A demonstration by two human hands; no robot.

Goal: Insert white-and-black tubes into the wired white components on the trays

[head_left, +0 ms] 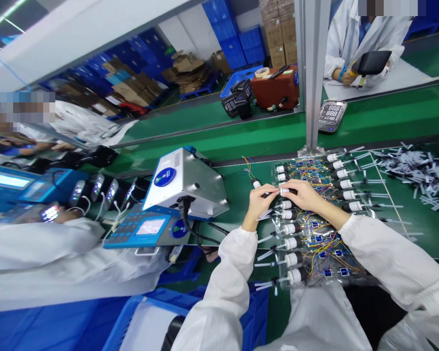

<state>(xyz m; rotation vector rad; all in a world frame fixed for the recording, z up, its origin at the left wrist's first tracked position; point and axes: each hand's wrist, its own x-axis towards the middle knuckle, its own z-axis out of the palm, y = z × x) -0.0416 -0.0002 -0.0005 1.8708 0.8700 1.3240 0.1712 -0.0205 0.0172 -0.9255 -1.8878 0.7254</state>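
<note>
Your white sleeves (219, 302) cross the near edge of the table (424, 236); left hand (259, 202) and right hand (305, 193), pinched narrow, hold a white cylinder (283, 191) above the left edge of the tray (354, 280). Open room noted: right of tray.

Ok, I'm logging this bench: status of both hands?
Right hand pinching small white part; left hand against it. Wired pumps in two columns nearby. Separate pump just beyond left hand.

Light is bright, cool and fairly even; a ceiling tube (2, 18) glows at upper left. Glare edges the plastic tray (362, 279), and a display (9, 180) burns white. The far background softens, the wide lens stretches the margins, and 2 pixelated patches (25, 107) hide detail.
</note>
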